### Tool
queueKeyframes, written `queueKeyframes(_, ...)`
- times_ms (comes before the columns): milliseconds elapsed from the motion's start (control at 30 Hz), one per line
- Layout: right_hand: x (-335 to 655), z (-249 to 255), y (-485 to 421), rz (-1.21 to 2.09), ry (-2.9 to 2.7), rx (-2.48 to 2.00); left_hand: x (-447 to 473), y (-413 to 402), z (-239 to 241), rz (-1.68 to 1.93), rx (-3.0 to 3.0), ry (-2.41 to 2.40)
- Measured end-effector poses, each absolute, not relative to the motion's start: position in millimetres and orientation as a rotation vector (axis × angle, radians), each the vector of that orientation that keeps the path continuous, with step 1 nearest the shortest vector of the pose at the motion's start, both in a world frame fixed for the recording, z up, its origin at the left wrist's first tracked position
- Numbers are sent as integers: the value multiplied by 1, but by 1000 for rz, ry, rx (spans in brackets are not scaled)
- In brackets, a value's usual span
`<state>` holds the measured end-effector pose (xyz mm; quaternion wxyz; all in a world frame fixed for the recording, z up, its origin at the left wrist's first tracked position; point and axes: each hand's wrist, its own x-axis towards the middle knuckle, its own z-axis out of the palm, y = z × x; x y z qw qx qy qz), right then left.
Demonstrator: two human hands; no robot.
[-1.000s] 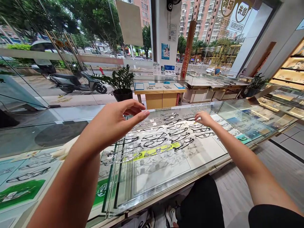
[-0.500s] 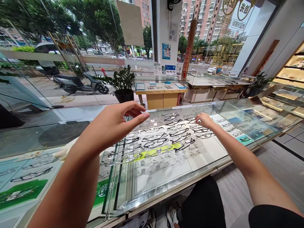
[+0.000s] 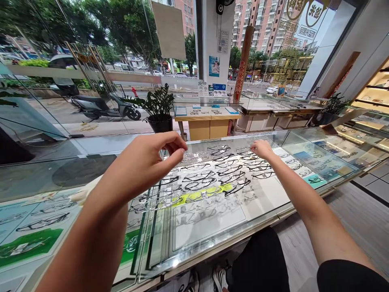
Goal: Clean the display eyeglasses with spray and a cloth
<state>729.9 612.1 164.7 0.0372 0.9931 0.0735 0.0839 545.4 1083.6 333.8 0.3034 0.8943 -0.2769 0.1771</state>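
Rows of black and clear eyeglass frames (image 3: 209,178) lie on a white and yellow-green mat inside a glass display counter (image 3: 212,243). My left hand (image 3: 146,162) hovers over the left end of the rows. Its fingers are bent and its thumb is pinched to the fingertips near the far edge, and what they hold is too small to make out. My right hand (image 3: 263,149) reaches to the far right rows, its fingers curled down on a dark pair of glasses (image 3: 247,156).
More glass counters (image 3: 328,158) with frames run to the right and left. A potted plant (image 3: 158,107) and a wooden display table (image 3: 206,119) stand behind the counter. A shop window shows a parked scooter (image 3: 97,106). My dark-trousered knee (image 3: 258,259) is below the counter edge.
My left hand's fingers went from stretched out to bent into a pinch. My right hand shifted slightly away along the far rows.
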Motion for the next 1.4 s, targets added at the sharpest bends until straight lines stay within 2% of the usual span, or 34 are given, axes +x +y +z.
queueKeyframes(267, 752, 160, 640, 39, 46, 2995, 534, 1086, 340, 511, 2380, -749)
queueKeyframes(433, 750, 173, 643, 53, -41, 3069, 529, 1087, 341, 568, 2353, -800)
queueKeyframes(667, 714, 233, 659, 510, -80, 3346, 512, 1083, 345, 655, 2260, -878)
queueKeyframes(867, 666, 245, 753, 876, 340, 3656, 499, 1078, 348, 757, 2152, -802)
queueKeyframes(967, 649, 232, 809, 924, 720, 3789, 517, 1080, 330, 740, 2095, -700)
queueKeyframes(1100, 637, 212, 863, 1052, 1239, 3799, 559, 1096, 278, 613, 2053, -577)
queueKeyframes(1267, 630, 188, 891, 964, 1372, 3685, 592, 1118, 212, 472, 1864, -373)
queueKeyframes(1400, 625, 172, 895, 1008, 1406, 3614, 600, 1118, 187, 416, 1760, -345)
